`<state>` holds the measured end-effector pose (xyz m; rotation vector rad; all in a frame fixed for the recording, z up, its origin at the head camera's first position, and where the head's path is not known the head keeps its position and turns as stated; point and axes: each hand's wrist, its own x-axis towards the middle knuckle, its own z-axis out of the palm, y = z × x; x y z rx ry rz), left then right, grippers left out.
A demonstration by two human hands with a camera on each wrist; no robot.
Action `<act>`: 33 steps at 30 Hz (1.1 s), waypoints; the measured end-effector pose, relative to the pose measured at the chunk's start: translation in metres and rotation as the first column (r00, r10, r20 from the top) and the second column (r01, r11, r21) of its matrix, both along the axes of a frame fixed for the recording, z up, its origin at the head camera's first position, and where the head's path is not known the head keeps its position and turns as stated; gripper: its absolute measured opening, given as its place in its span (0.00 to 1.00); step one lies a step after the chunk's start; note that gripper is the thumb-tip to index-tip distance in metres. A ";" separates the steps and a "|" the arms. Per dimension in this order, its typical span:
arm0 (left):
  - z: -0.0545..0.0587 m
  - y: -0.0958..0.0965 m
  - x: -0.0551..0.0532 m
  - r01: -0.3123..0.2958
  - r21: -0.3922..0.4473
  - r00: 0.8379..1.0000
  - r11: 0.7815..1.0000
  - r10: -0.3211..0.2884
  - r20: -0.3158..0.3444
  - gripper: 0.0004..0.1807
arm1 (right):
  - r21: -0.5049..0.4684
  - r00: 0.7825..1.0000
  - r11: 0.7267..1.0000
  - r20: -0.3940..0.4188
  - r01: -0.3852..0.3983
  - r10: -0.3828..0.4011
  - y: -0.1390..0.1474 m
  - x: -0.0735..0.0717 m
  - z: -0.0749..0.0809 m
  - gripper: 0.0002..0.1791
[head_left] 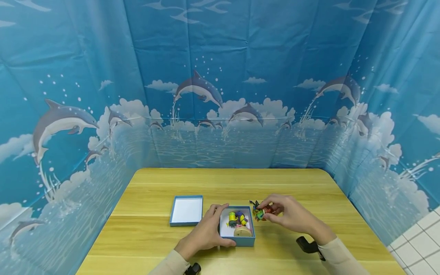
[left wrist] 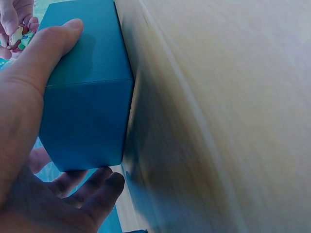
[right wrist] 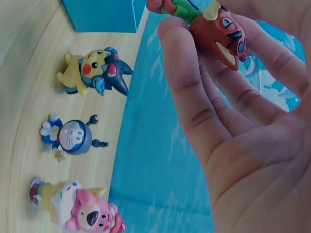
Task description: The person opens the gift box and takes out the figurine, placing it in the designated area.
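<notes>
My left hand (head_left: 210, 230) holds an uncovered blue box (head_left: 245, 241) by its left side, thumb along the near wall and fingers toward the far side. Inside lie yellow-and-purple toy figures (head_left: 232, 219) and a round beige piece (head_left: 242, 231). Just right of the box, my right hand (head_left: 292, 214) pinches a toy figurine with a reddish-brown head (right wrist: 218, 39) and a green body. Past its fingers, the right wrist view shows a yellow figurine with a dark hood (right wrist: 95, 70), a blue-and-white cat figurine (right wrist: 70, 135) and a pink bear figurine (right wrist: 92, 213) on the table.
A blue box lid (head_left: 187, 209) with a white inside lies left of the box on the wooden table (head_left: 144, 233). Blue dolphin-print curtains (head_left: 240, 145) hang behind the table and along both sides. White tiles (head_left: 423, 238) show at the lower right.
</notes>
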<state>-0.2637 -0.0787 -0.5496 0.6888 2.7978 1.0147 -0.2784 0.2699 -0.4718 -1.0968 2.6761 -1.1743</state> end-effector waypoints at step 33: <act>-0.009 -0.001 -0.005 0.006 0.014 1.000 1.000 -0.006 0.004 0.73 | 0.045 0.979 0.979 -0.049 0.200 -0.198 0.046 0.009 0.004 0.24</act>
